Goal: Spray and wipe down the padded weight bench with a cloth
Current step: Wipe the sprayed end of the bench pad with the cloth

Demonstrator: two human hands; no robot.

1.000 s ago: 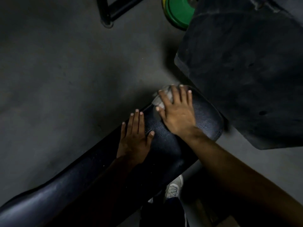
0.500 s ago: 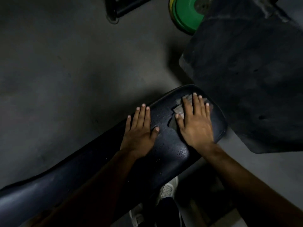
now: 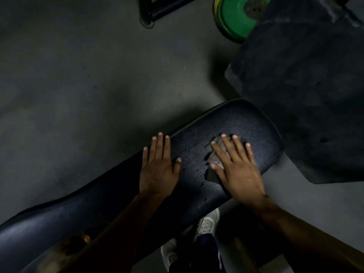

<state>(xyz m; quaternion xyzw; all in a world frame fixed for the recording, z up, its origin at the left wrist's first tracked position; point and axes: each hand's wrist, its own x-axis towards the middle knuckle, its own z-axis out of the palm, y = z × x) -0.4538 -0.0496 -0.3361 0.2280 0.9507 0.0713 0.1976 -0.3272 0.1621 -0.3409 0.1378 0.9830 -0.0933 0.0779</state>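
Pressing crumpled grey cloth flat: right hand, wet pebbled bench pad.

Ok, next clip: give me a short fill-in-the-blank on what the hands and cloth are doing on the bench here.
1. The cloth lies pressed under the ____ hand.
2. The left hand rests flat on the bench pad and holds ____.
3. Between the two hands, the pad is dotted with ____.
4. The round plate on the floor beyond the bench is ____ in colour.

Missing words: right; nothing; droplets; green
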